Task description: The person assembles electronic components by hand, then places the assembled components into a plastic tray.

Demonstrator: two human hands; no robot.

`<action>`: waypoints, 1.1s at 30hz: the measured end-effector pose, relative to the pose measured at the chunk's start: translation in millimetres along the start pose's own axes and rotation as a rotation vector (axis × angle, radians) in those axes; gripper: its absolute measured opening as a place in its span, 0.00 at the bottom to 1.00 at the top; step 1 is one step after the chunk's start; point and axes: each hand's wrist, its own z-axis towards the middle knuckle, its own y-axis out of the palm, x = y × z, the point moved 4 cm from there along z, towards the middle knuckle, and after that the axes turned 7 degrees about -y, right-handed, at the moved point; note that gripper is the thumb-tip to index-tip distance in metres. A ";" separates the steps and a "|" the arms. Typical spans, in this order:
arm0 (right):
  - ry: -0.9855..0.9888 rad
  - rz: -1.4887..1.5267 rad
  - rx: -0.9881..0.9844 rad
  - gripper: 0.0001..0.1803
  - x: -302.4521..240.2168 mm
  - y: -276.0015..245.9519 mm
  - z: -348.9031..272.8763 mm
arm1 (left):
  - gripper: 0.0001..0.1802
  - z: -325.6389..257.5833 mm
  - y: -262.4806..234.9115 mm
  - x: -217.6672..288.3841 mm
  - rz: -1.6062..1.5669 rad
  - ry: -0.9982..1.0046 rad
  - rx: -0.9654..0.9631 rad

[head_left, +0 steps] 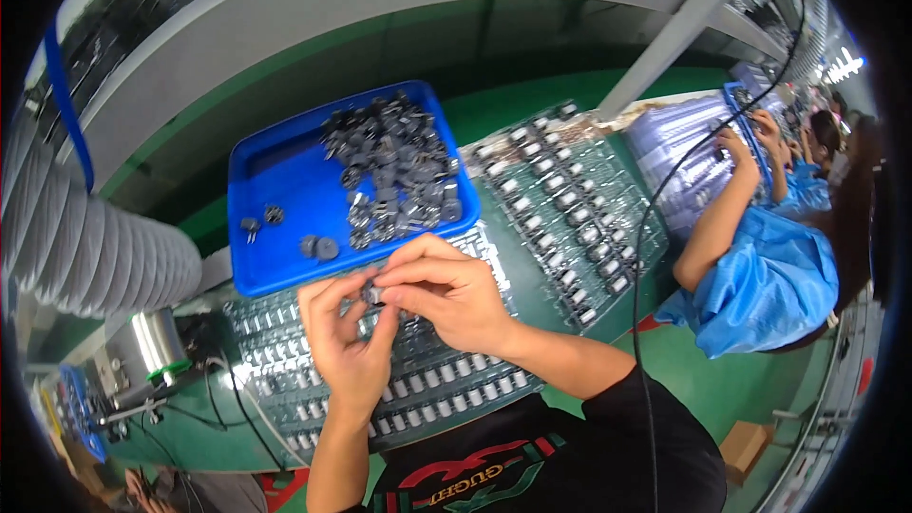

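Note:
My left hand (344, 342) and my right hand (454, 296) meet at the near edge of a blue tray (285, 163), fingertips closed on one small dark part (372, 294) with a light, metallic-looking side. My fingers cover much of it, so its exact kind does not show. The tray holds a heap of small dark grey and black parts (394, 157), piled toward its right side, and a few lie apart at the left. Below my hands, a clear tray (432, 437) carries rows of small white-and-dark cylindrical pieces.
A second clear tray (570, 214) of similar pieces lies to the right. Beyond it a co-worker in a blue garment (760, 275) handles parts. A black cable (655, 199) hangs down on the right. At left are a ribbed duct (95, 237) and a metal cylinder (158, 347).

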 end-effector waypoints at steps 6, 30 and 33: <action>-0.353 -0.886 -0.045 0.06 -78.2 -91.7 43.9 | 0.18 -7.3 20.9 16.8 0.494 0.315 -0.335; -0.124 -1.760 -0.013 0.05 -6.8 -255.3 79.2 | 0.09 -25.1 28.3 23.8 0.609 0.328 -0.573; -0.089 -1.773 0.038 0.08 -14.0 -265.8 67.7 | 0.09 -25.6 36.5 27.2 0.596 0.324 -0.604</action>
